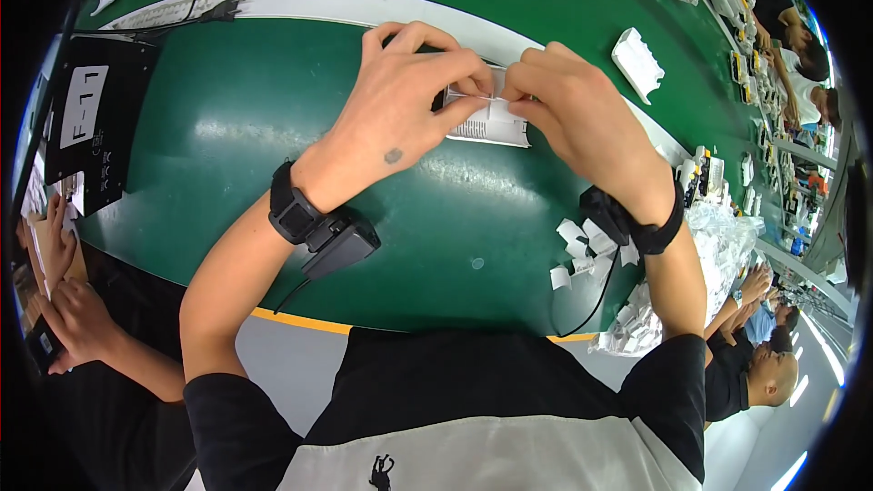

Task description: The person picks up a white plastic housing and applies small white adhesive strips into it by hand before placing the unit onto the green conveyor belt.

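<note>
My left hand [400, 105] and right hand [577, 114] pinch a thin clear strip [473, 96] above the flat white plastic box [486, 127]; pulling hard might tear it.

Both forearms enter from below, converging ahead of the torso. Left hand [400, 105]: fingers curled, thumb and forefinger pinched. Right hand [573, 109]: same pinch, fingertips [514, 91] meeting the left's. Both wrists banded in black, slightly flexed.
</note>
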{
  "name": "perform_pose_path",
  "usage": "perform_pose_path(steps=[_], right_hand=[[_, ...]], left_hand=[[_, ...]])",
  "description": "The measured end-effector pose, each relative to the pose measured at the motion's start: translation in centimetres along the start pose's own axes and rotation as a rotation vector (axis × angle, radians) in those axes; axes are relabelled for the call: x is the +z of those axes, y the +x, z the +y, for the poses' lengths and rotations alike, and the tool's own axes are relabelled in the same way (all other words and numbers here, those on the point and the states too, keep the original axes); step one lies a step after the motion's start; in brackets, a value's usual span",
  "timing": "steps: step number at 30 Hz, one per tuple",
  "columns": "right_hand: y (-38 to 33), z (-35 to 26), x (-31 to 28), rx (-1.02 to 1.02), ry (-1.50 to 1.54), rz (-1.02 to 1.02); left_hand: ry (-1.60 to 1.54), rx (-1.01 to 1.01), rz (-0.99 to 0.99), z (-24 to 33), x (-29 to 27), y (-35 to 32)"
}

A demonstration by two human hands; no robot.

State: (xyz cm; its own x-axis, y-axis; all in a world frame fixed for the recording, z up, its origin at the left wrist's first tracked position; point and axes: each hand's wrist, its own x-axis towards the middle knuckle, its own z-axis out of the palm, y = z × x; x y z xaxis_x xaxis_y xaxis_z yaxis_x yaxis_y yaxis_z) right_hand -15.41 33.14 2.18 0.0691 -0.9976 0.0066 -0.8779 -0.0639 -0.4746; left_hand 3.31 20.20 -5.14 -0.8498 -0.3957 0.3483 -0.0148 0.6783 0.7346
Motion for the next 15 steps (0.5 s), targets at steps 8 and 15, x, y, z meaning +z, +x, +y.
perform_pose_path(steps=[8,15], right_hand=[[-0.5,-1.3,0.8,0.011,-0.064,0.011],[-0.3,-0.3,1.6,-0.089,-0.08,0.165]], left_hand=[[-0.015,0.021,0.002,0.0,0.3,-0.3],[-0.045,-0.023,-0.032,0.1,-0.3,0.5]])
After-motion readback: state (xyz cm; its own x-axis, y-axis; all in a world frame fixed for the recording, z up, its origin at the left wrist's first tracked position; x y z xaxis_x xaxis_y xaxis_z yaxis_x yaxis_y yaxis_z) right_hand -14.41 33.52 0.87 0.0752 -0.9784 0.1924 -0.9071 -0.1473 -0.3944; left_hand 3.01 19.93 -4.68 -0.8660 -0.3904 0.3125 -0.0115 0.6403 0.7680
